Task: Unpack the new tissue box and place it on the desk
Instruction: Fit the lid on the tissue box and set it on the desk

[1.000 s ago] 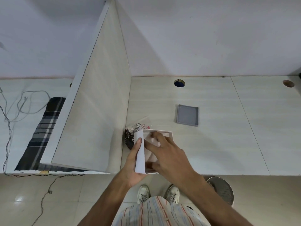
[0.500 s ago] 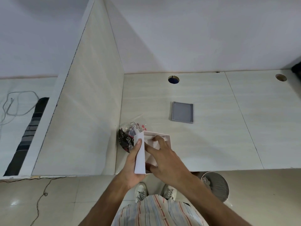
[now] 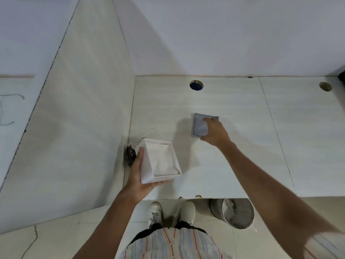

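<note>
So the biggest thing here is the pale wood-grain laminate desk (image 3: 233, 165), which runs wall to wall with a tall matching divider panel (image 3: 84, 118) standing upright along its left side. There are 2 round cable holes near the back edge, 1 in the middle (image 3: 196, 85) and 1 off to the far right (image 3: 325, 86). Down on the floor, right under the front edge of the desk, sits a round grey waste bin (image 3: 237, 214) with some crumpled white stuff in it, next to the person's 2 pale sneakers (image 3: 155, 212). The open-topped white square box (image 3: 160, 160) is held tilted just above the front-left part of the desk, and something white fills its inside, though I can't tell exactly what. The left hand (image 3: 139, 176) is wrapped around its lower left corner, thumb up along the side wall and fingers tucked underneath. The right hand (image 3: 214, 132) is stretched out to the middle of the desk, fingers curled over the right half of a flat grey rectangular lid-like piece (image 3: 198, 125) that lies on the surface; whether it's actually gripping it or just resting on top, can't tell. Smallest bit: a crumpled dark printed wrapper (image 3: 130, 153) wedged between the box and the divider.
</note>
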